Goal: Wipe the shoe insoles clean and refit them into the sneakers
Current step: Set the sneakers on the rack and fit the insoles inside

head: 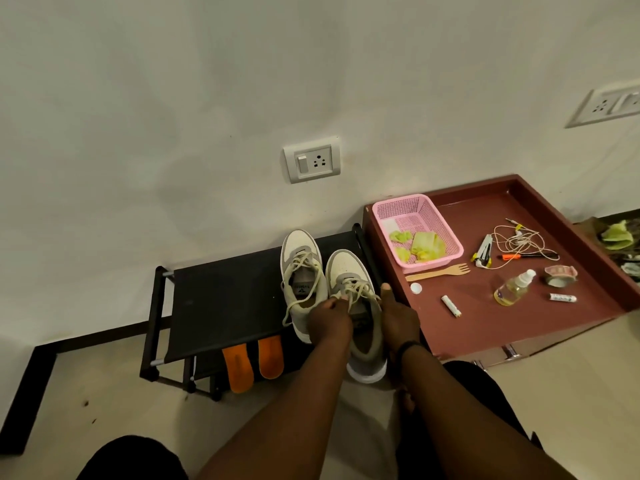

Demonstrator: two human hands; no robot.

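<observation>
Both hands have their grip on the right sneaker (360, 306): the left hand (329, 318) pinches at its laces and tongue with curled fingers, and the right hand (398, 317) clasps the shoe's outer side, thumb raised along its edge. That sneaker sits at the front right of the black rack (225, 306), heel hanging over the edge. The left sneaker (301, 271) stands just beside it, further back, laces loose. Two orange insoles (252, 362) lie side by side on the shelf below. To the right, a maroon tray (485, 323) carries a pink basket (415, 230) of green wipes (426, 245), a wooden fork (440, 271), a spray bottle (514, 287), tape and tangled earphones (519, 240).
</observation>
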